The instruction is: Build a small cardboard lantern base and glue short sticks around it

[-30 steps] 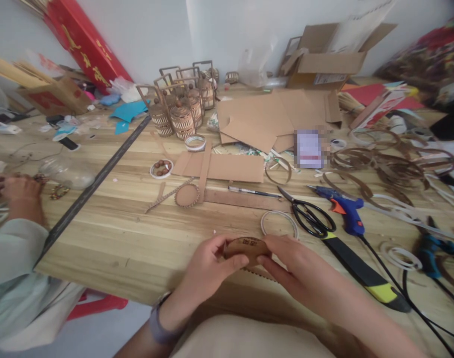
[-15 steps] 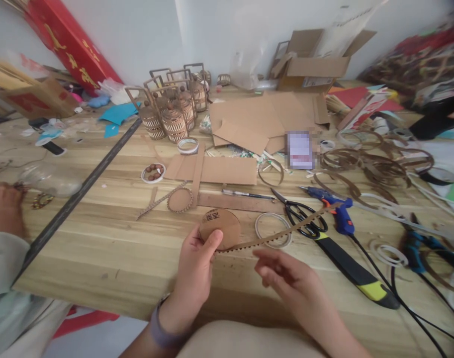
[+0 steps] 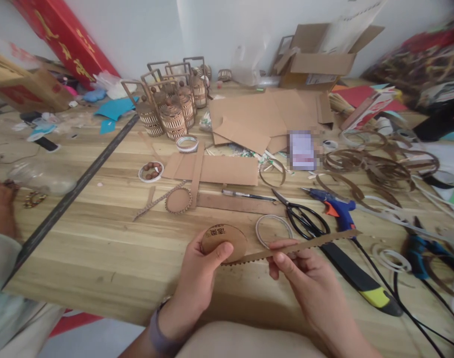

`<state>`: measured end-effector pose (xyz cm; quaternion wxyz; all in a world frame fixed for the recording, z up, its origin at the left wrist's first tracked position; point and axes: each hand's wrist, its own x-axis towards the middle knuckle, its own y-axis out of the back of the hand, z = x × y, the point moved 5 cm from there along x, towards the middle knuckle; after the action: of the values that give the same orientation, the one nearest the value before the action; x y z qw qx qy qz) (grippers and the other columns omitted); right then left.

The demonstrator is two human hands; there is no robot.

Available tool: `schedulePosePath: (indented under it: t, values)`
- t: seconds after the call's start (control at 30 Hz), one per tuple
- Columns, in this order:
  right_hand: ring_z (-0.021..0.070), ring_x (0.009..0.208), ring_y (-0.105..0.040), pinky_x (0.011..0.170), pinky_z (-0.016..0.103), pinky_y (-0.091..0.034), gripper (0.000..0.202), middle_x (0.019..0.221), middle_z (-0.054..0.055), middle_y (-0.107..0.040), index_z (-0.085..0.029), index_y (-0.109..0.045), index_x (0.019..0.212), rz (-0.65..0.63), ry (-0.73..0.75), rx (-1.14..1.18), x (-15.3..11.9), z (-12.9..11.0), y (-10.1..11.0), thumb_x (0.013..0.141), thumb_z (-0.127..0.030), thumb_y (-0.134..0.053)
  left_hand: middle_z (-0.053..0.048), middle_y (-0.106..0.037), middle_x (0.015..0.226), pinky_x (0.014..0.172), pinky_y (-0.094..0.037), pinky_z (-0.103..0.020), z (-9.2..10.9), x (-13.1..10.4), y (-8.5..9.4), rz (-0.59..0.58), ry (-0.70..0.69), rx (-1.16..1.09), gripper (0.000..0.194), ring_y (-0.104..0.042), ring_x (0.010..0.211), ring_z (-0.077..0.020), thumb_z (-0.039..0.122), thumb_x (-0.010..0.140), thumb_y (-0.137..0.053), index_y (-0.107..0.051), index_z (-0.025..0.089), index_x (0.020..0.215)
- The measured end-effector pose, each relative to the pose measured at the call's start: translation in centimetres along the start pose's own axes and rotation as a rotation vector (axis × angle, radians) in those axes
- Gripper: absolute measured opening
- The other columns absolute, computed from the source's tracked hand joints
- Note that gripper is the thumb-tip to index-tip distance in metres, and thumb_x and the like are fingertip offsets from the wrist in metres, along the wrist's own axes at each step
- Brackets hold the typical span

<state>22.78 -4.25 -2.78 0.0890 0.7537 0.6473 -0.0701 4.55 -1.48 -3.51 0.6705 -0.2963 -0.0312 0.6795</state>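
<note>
My left hand (image 3: 202, 266) holds a round cardboard disc (image 3: 227, 241) with dark printing, thumb on top. A long cardboard strip (image 3: 323, 240) with a toothed lower edge runs from the disc's near edge out to the right. Between thumb and fingers, my right hand (image 3: 305, 273) pinches the middle of this strip. Just beyond the hands lies a white ring (image 3: 273, 231). Farther left, another cardboard disc (image 3: 178, 200) with a toothed rim rests on the table beside a thin toothed strip (image 3: 152, 206).
Black scissors (image 3: 305, 219), a blue glue gun (image 3: 340, 206) with its cord and a black-yellow tool handle (image 3: 361, 278) lie right. Small woven baskets (image 3: 174, 119) and cardboard sheets (image 3: 249, 119) stand behind. A person's hand (image 3: 1, 209) is at far left.
My right hand, free before, has closed on the toothed strip. The strip's far end has swung down and right. The disc and my left hand have shifted slightly right and down in view.
</note>
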Motion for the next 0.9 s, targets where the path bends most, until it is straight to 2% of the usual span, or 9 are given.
schedulePosePath:
  t: [0.13,0.3,0.47,0.67,0.9]
  values:
    - [0.0177,0.053,-0.06,0.053,0.029,-0.048,0.041,0.052,-0.001,-0.062,-0.02,-0.066,0.084,0.016,-0.014,0.04,-0.2,0.5,0.0,0.075,-0.06,-0.072,-0.004,-0.077,0.094,0.085,-0.056,-0.038,0.4,0.6,0.2,0.003,-0.039,-0.101,0.033,-0.07,0.098,-0.0273,0.038,0.068,-0.081,-0.069,0.021,0.095]
    - [0.0178,0.052,-0.061,0.054,0.029,-0.049,0.04,0.051,-0.001,-0.063,-0.02,-0.066,0.083,0.009,-0.027,0.06,-0.3,0.8,-0.3,0.074,-0.059,-0.074,-0.006,-0.076,0.102,0.087,-0.057,-0.039,1.0,1.2,0.9,0.055,-0.077,-0.101,0.037,-0.068,0.107,-0.0283,0.039,0.072,-0.077,-0.067,0.021,0.103]
    - [0.0185,0.053,-0.063,0.053,0.029,-0.051,0.04,0.052,0.0,-0.064,-0.021,-0.068,0.082,-0.016,-0.008,0.024,-0.1,-0.2,-0.2,0.074,-0.059,-0.074,-0.005,-0.077,0.094,0.085,-0.057,-0.041,1.1,0.9,0.8,0.022,-0.055,-0.025,0.04,-0.071,0.097,-0.0286,0.042,0.066,-0.083,-0.068,0.021,0.098]
    - [0.0177,0.051,-0.062,0.05,0.028,-0.05,0.041,0.051,0.001,-0.064,-0.02,-0.071,0.082,-0.017,0.042,0.01,0.1,-1.4,0.2,0.074,-0.06,-0.074,-0.003,-0.076,0.083,0.078,-0.056,-0.034,1.1,0.6,0.4,-0.06,-0.056,0.01,0.034,-0.071,0.083,-0.024,0.04,0.064,-0.086,-0.072,0.019,0.087]
    - [0.0174,0.051,-0.062,0.049,0.027,-0.048,0.04,0.052,0.002,-0.065,-0.02,-0.072,0.082,-0.048,0.023,-0.032,0.1,-2.3,0.2,0.073,-0.059,-0.075,-0.004,-0.077,0.088,0.075,-0.054,-0.028,0.8,-0.1,0.4,-0.121,-0.028,0.114,0.03,-0.069,0.081,-0.0203,0.034,0.071,-0.084,-0.073,0.017,0.093]
